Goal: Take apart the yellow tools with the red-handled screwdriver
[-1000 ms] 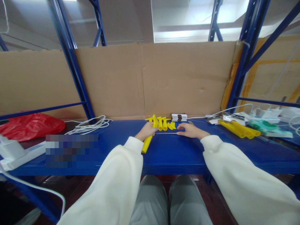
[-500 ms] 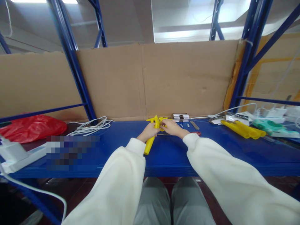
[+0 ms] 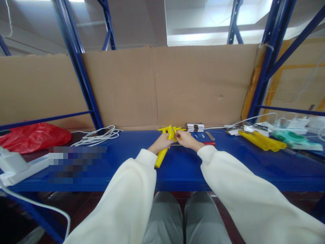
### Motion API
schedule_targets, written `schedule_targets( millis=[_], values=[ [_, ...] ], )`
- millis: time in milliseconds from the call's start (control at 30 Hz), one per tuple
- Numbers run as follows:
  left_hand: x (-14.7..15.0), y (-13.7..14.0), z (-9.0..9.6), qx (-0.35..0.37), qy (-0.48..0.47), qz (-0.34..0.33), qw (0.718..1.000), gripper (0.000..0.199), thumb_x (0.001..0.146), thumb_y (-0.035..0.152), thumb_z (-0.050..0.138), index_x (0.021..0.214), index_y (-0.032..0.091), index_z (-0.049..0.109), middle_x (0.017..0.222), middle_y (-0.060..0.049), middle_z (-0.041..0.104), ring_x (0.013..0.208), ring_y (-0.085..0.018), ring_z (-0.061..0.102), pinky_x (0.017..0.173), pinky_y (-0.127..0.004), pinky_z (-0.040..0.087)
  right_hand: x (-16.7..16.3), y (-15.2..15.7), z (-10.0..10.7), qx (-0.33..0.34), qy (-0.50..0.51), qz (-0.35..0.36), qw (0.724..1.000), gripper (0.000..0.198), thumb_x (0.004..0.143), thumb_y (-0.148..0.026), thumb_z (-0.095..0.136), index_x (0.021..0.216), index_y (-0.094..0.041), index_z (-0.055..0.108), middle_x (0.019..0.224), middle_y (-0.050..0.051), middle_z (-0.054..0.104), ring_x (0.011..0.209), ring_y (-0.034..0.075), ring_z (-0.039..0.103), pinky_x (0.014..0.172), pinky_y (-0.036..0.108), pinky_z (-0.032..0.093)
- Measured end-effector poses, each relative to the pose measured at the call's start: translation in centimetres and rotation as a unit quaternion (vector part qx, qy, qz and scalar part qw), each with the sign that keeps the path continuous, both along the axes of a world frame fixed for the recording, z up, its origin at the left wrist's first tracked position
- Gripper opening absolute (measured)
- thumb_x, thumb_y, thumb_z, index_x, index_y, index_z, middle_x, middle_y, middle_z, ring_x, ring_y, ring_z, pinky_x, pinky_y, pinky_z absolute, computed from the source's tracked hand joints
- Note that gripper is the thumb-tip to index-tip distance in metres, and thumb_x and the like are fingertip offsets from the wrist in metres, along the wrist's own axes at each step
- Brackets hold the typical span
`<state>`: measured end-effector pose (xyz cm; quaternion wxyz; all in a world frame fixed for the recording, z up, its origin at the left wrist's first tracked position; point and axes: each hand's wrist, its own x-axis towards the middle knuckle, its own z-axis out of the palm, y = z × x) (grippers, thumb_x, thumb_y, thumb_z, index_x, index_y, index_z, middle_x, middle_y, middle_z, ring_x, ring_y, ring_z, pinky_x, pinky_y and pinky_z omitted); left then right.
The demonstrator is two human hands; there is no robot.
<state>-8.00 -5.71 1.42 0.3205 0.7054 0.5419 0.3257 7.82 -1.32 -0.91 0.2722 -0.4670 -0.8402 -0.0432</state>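
Note:
My left hand [image 3: 160,142] is wrapped round a yellow plastic tool with a tubular handle [image 3: 161,158]; the handle slants down toward me and the pointed head rises above my fingers. Close against the head, my right hand [image 3: 185,139] has its fingers pinched together; whatever sits between them is too small to make out. More yellow pieces [image 3: 164,129] lie just behind the hands, partly covered by them. A red-handled tool [image 3: 209,143] rests by my right wrist, and its thin shaft seems to run behind my fingers.
Behind my right hand lie a stack of white folded cards [image 3: 195,127], small metal bits [image 3: 202,136] and a flat grey strip [image 3: 210,136]. Yellow tubes [image 3: 262,140] are at right. Coiled white cable [image 3: 101,135], a power strip [image 3: 27,169] and a red bag [image 3: 38,137] occupy the left.
Both hands stay at the yellow tool with almost the same hold. My right fingers have shifted very slightly at its head, and the view has moved a little.

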Motion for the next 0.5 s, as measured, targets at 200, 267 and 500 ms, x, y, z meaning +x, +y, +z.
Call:
schedule_targets(
  millis=[200, 267, 500],
  values=[
    [-0.2, 0.5, -0.2, 0.010, 0.002, -0.003, 1.000, 0.010, 0.082, 0.009, 0.057, 0.077, 0.014, 0.064, 0.045, 0.004, 0.051, 0.042, -0.013, 0.051, 0.049, -0.023, 0.043, 0.1, -0.6, 0.6, -0.001, -0.014, -0.008, 1.000, 0.016, 0.089, -0.014, 0.052, 0.091, -0.017, 0.067, 0.095, 0.011, 0.074, 0.087, 0.021, 0.067, 0.080, 0.029, 0.047],
    [-0.4, 0.7, -0.4, 0.017, -0.004, -0.008, 1.000, 0.010, 0.081, 0.008, 0.057, 0.077, 0.014, 0.064, 0.045, 0.004, 0.051, 0.042, -0.013, 0.051, 0.049, -0.023, 0.043, 0.9, -0.5, 1.2, 0.008, -0.001, -0.021, 1.000, 0.017, 0.088, -0.015, 0.051, 0.091, -0.018, 0.068, 0.095, 0.010, 0.074, 0.086, 0.020, 0.067, 0.080, 0.028, 0.047],
    [-0.7, 1.3, -0.8, 0.018, -0.022, -0.018, 0.999, 0.009, 0.081, 0.008, 0.057, 0.083, 0.012, 0.065, 0.045, 0.006, 0.051, 0.041, -0.011, 0.050, 0.044, -0.020, 0.041, 10.2, 1.9, 1.6, -0.061, 0.007, -0.196, 0.979, 0.019, 0.082, -0.023, 0.058, 0.082, -0.016, 0.075, 0.078, 0.010, 0.073, 0.084, 0.023, 0.069, 0.075, 0.029, 0.050]
  ],
)
